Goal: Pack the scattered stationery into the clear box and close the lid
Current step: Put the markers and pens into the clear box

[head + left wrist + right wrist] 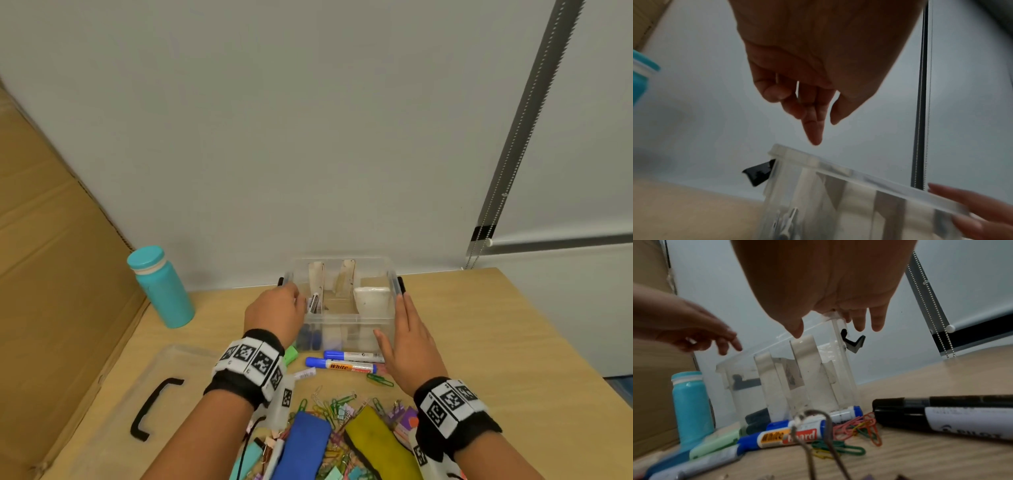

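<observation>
The clear box (346, 318) stands open at the back of the table, split by dividers, with a marker (314, 303) standing in its left compartment. My left hand (291, 298) hovers over the box's left rim with loosely hanging fingers (813, 129) that hold nothing. My right hand (400, 315) lies flat along the box's right wall, fingers straight, thumb at the front corner. Two blue whiteboard markers (342, 366) lie just in front of the box (813, 378). Paper clips (380, 379) and binder clips are scattered nearer me.
The clear lid (113, 394) with a black handle lies at the left. A teal bottle (161, 287) stands behind it, beside a cardboard sheet. A blue pouch (301, 445) and a yellow pouch (376, 445) lie near the front edge. A black marker (941, 415) lies at the right.
</observation>
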`<state>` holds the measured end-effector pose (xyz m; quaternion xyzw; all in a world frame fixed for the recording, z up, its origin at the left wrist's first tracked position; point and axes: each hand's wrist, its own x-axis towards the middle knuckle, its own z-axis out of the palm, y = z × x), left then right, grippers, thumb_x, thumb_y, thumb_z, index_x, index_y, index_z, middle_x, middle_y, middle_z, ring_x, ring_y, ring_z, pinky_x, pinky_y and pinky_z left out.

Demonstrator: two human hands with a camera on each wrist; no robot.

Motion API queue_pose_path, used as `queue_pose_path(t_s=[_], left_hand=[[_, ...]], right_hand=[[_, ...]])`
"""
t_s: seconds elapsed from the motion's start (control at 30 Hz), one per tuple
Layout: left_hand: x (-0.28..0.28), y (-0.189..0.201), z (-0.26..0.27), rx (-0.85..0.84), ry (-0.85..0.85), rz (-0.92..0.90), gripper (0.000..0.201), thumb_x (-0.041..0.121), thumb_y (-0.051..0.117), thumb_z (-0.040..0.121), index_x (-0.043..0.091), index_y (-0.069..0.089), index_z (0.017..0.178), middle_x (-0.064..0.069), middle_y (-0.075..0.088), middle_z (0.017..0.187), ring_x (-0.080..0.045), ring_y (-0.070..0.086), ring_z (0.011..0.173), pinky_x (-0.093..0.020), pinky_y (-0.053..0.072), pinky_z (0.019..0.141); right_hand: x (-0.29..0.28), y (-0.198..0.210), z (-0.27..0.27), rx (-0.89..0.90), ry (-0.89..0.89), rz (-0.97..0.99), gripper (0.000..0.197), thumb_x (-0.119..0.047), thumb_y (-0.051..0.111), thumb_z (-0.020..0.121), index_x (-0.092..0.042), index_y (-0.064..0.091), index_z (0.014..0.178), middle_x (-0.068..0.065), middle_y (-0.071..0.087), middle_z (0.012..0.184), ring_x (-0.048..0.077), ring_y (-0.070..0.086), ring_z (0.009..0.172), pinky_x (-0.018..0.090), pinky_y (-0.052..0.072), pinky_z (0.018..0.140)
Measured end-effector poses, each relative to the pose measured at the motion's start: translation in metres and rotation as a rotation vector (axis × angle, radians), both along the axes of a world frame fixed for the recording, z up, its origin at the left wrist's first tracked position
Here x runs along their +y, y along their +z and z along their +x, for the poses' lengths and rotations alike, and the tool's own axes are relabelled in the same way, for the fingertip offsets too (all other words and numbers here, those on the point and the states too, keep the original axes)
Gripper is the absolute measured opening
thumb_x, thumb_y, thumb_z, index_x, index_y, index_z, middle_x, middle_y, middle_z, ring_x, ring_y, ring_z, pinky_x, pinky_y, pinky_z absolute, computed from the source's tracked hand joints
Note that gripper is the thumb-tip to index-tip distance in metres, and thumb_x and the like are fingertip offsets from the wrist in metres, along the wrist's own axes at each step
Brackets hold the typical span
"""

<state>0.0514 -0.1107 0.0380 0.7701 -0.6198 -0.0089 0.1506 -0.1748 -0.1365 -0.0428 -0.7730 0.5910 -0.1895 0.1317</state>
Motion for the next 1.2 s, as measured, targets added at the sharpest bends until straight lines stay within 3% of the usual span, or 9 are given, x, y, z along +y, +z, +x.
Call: queue_pose_path(t_s=[0.13,0.2,0.3,0.4,0.5,0.8,1.0,1.13,1.2], left_hand=[[0.045,-0.016,0.001,0.07,-0.103,-0.045,0.018,0.035,0.039,0.097,0.028,0.055,0.094,0.009,0.061,0.083,-0.007,0.056,0.071,-0.018,0.038,0.055],[0.056,-0.031,0.001,0.053,-0.171,0.009,0.018,0.034,0.04,0.096,0.028,0.057,0.097,0.008,0.06,0.089,-0.008,0.055,0.079,-0.021,0.044,0.065],[0.051,-0.057,-0.005,-0.038,-0.291,0.168,0.026,0.023,0.041,0.097,0.026,0.055,0.119,0.003,0.058,0.114,-0.016,0.052,0.104,-0.03,0.044,0.086],[0.033,-0.077,-0.015,-0.192,-0.376,0.385,0.053,0.001,0.05,0.089,0.021,0.041,0.137,-0.005,0.048,0.131,-0.026,0.045,0.118,-0.036,0.041,0.094],[0.021,-0.081,-0.03,-0.304,-0.399,0.447,0.059,-0.005,0.05,0.085,0.014,0.038,0.139,-0.011,0.044,0.134,-0.031,0.043,0.12,-0.04,0.041,0.094],[0.006,-0.083,-0.042,-0.353,-0.349,0.49,0.038,0.006,0.051,0.091,0.009,0.05,0.129,-0.013,0.047,0.128,-0.031,0.046,0.117,-0.039,0.044,0.09],[0.009,-0.086,-0.037,-0.348,-0.325,0.452,0.036,0.005,0.051,0.089,0.008,0.048,0.124,-0.012,0.05,0.127,-0.029,0.044,0.118,-0.038,0.044,0.091],[0.018,-0.076,-0.026,-0.288,-0.294,0.444,0.042,0.015,0.063,0.086,0.007,0.045,0.124,-0.011,0.054,0.125,-0.028,0.043,0.119,-0.037,0.043,0.089],[0.028,-0.07,-0.019,-0.23,-0.29,0.412,0.038,0.018,0.061,0.088,0.01,0.045,0.122,-0.008,0.055,0.122,-0.026,0.043,0.117,-0.036,0.042,0.086]], right_hand=[[0.011,-0.004,-0.004,-0.158,-0.008,-0.056,0.066,-0.03,0.044,0.096,-0.011,0.012,0.151,0.007,0.01,0.158,0.022,0.017,0.144,0.035,0.024,0.118],[0.021,-0.005,-0.007,-0.234,-0.073,-0.185,0.047,-0.015,0.052,0.09,-0.008,0.037,0.134,0.01,0.036,0.139,0.023,0.038,0.124,0.034,0.039,0.104],[0.025,-0.006,-0.012,-0.169,-0.123,-0.249,0.021,-0.008,0.053,0.085,-0.012,0.049,0.105,0.004,0.047,0.107,0.019,0.042,0.096,0.032,0.043,0.082],[0.009,-0.008,-0.018,0.015,-0.092,0.023,0.017,-0.015,0.046,0.091,-0.016,0.052,0.106,0.003,0.051,0.11,0.022,0.046,0.102,0.032,0.044,0.083],[-0.008,-0.007,-0.015,0.23,0.018,0.242,0.027,-0.02,0.041,0.095,-0.019,0.053,0.119,0.004,0.053,0.123,0.023,0.046,0.113,0.035,0.045,0.091],[-0.014,-0.011,0.014,0.62,0.135,0.243,0.033,-0.027,0.047,0.095,-0.019,0.051,0.127,0.005,0.051,0.127,0.024,0.048,0.119,0.037,0.043,0.093],[-0.006,-0.003,0.005,0.406,0.083,0.317,0.032,-0.041,0.058,0.087,-0.021,0.051,0.112,0.0,0.06,0.111,0.019,0.058,0.098,0.032,0.048,0.08],[0.002,0.013,-0.007,-0.053,0.079,0.318,0.011,-0.028,0.058,0.087,-0.024,0.048,0.089,-0.007,0.061,0.079,0.008,0.056,0.06,0.022,0.044,0.055],[0.007,0.023,-0.009,-0.322,0.125,0.31,0.009,-0.023,0.058,0.09,-0.023,0.049,0.093,-0.008,0.063,0.087,0.004,0.06,0.061,0.017,0.045,0.054]])
